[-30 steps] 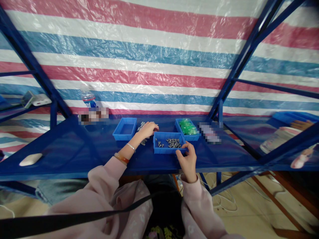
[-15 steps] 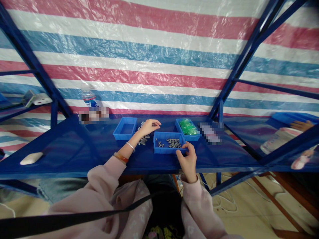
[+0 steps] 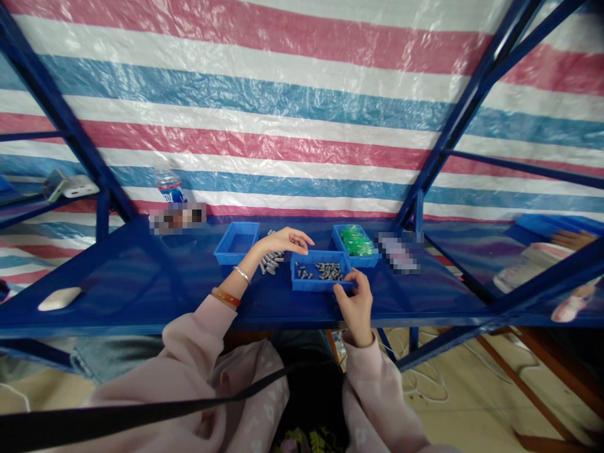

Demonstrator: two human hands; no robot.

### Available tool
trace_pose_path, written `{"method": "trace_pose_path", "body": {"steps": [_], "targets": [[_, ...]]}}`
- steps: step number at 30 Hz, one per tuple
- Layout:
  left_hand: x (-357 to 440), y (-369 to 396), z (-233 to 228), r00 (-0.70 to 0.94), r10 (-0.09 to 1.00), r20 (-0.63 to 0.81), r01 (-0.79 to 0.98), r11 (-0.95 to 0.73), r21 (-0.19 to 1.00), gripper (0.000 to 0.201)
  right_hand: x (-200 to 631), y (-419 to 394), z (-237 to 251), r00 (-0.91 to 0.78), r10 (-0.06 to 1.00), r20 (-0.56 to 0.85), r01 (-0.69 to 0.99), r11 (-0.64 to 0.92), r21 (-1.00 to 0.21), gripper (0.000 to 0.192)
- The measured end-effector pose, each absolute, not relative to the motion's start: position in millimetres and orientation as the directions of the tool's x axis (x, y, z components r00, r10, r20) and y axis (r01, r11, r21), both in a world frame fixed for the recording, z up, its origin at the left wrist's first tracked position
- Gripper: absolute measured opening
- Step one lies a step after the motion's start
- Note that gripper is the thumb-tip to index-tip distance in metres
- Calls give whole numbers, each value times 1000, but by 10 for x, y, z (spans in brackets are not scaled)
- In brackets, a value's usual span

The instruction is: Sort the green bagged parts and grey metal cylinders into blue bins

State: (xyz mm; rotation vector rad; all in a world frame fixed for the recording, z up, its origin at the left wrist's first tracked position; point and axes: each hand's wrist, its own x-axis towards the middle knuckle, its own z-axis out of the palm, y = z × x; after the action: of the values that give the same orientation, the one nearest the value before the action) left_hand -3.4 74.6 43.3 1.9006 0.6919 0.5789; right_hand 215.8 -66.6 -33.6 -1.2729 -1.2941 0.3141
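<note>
A blue tray point(image 3: 317, 285) holding several small grey metal parts point(image 3: 329, 271) stands mid-shelf. My right hand point(image 3: 356, 304) is at its front right corner, thumb and fingers pinching the rim. My left hand point(image 3: 284, 241) hovers with loosely curled fingers over the tray's back left corner, just above a loose pile of grey metal parts point(image 3: 270, 262) lying on the shelf. Whether it holds a part is hidden. An empty blue tray point(image 3: 223, 257) sits to the left of the pile. A third blue tray point(image 3: 365, 258) with green pieces point(image 3: 355, 240) stands at the back right.
The blue metal shelf point(image 3: 141, 277) also carries a water bottle point(image 3: 168, 186) at the back left and a white oval object point(image 3: 58, 297) near the left front edge. Slanted blue frame posts rise on both sides. Another person's hand point(image 3: 570, 238) shows at the far right.
My left hand has lifted off the loose pile and moved right toward the middle tray's back corner. My right hand has stayed at the tray's front corner.
</note>
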Motion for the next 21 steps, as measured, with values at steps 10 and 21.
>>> {"method": "trace_pose_path", "body": {"steps": [10,21], "targets": [[-122,897,148,515,820,251,755,-572,320,35,2149,-663,-325,341,783,520,432,361,-826,13],[-86,819,214,519,834,189,820,-548,165,20,2147,-673,-333,343,782,521,450,350,-822,13]]}}
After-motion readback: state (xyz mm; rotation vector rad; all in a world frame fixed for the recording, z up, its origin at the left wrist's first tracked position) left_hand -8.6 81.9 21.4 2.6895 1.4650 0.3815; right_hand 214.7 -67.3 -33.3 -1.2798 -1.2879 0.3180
